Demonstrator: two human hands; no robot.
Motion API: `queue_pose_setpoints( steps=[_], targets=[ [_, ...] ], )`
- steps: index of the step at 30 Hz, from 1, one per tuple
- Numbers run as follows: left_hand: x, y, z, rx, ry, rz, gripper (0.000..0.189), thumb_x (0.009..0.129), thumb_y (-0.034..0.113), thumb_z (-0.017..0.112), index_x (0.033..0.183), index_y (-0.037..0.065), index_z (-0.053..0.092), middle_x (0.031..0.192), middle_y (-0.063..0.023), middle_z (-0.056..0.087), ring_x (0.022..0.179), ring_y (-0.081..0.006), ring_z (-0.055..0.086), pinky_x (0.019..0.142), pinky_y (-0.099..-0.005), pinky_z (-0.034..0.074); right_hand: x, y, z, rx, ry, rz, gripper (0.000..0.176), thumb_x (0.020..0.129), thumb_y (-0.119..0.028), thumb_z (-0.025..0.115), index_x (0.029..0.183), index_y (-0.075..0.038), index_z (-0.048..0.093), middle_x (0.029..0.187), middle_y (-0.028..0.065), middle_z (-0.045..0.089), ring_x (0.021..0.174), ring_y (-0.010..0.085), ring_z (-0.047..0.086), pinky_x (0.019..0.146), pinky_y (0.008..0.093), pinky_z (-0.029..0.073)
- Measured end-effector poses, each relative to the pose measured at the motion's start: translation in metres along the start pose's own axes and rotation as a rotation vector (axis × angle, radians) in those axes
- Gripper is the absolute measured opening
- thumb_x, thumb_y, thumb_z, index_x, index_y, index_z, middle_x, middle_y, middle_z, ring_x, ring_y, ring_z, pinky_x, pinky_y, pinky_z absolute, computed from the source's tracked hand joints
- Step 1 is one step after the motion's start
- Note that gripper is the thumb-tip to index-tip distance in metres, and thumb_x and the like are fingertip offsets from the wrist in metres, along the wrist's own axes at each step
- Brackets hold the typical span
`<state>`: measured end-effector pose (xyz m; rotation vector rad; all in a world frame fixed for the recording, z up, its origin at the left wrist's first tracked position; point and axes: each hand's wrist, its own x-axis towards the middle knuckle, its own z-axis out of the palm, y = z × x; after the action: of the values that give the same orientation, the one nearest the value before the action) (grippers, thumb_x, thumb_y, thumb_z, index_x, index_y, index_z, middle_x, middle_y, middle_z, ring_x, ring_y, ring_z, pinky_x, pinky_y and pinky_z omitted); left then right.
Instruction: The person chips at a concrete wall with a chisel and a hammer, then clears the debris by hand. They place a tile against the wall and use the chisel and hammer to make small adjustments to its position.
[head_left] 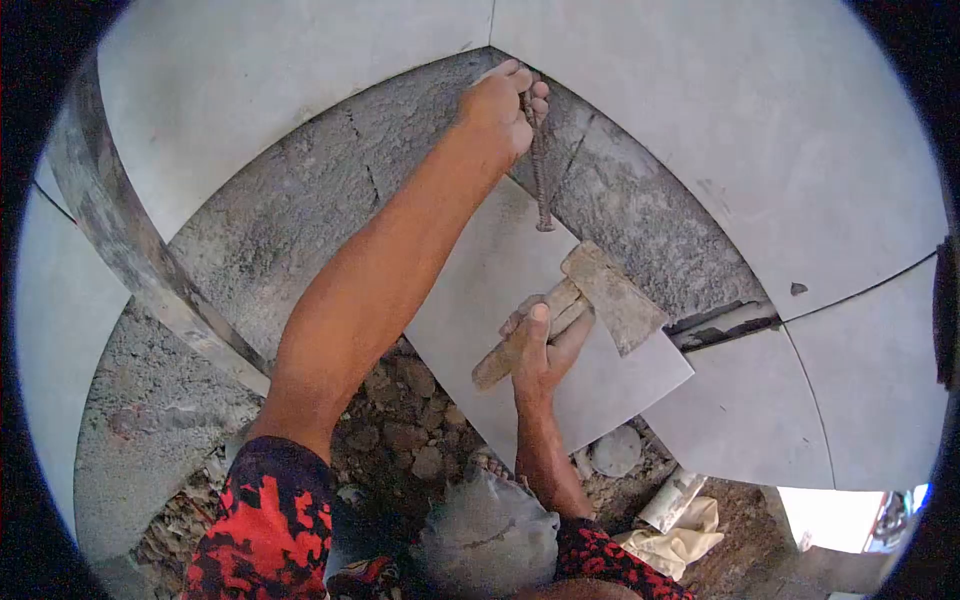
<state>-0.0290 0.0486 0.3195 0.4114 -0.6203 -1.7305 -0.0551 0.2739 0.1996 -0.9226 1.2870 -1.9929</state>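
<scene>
Right hand [540, 350] gripping one hammer [612, 295], left hand [500, 105] clasping one steel rod [541, 170], one loose tile [500, 270] beneath

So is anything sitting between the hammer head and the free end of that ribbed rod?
Nothing visible. The right hand holds the hammer just below the rod, gripped by the left hand; only open space above the loose tile separates them.

The tile [480, 290] at centre is plain pale grey. The hammer [600, 285] shows a tan handle and a grey-crusted head. The rod [541, 170], 12 o'clock, is rusty brown. The sleeve [270, 520], 7 o'clock, carries red-and-black blotches. The cloth [680, 540], 5 o'clock, is cream.
</scene>
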Motion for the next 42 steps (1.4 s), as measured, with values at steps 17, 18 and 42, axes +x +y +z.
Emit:
queue_pose_setpoints(
  steps=[17, 18, 42],
  targets=[
    [-0.006, 0.010, 0.016, -0.112, 0.104, -0.087, 0.008, 0.082, 0.001, 0.041, 0.086, 0.001, 0.048, 0.080, -0.0084, 0.051, 0.062, -0.0166, 0.048, 0.047, -0.0281, 0.040, 0.020, 0.000, 0.005, -0.387, -0.123, -0.364, 0.027, 0.083, -0.023, 0.051, 0.091, 0.002, 0.046, 0.077, 0.0084, 0.049, 0.062, 0.0124, 0.047, 0.051, 0.0227, 0.040],
    [-0.006, 0.008, 0.017, -0.112, 0.106, -0.095, 0.008, 0.082, 0.001, 0.041, 0.086, 0.001, 0.048, 0.080, -0.0084, 0.051, 0.062, -0.0166, 0.048, 0.047, -0.0281, 0.040, 0.016, -0.006, 0.002, -0.443, -0.119, -0.302, 0.026, 0.083, -0.023, 0.052, 0.089, 0.002, 0.047, 0.077, 0.0084, 0.050, 0.060, 0.0120, 0.047, 0.050, 0.0219, 0.039],
    [0.004, 0.013, 0.015, -0.239, 0.182, -0.214, 0.009, 0.085, 0.001, 0.036, 0.093, 0.002, 0.041, 0.082, -0.0092, 0.044, 0.062, -0.0176, 0.043, 0.046, -0.0279, 0.038, 0.043, -0.024, 0.013, -0.312, -0.414, -0.287, 0.027, 0.082, -0.020, 0.053, 0.094, 0.004, 0.053, 0.080, 0.0104, 0.055, 0.076, 0.0197, 0.052, 0.071, 0.0319, 0.041]
  ],
)
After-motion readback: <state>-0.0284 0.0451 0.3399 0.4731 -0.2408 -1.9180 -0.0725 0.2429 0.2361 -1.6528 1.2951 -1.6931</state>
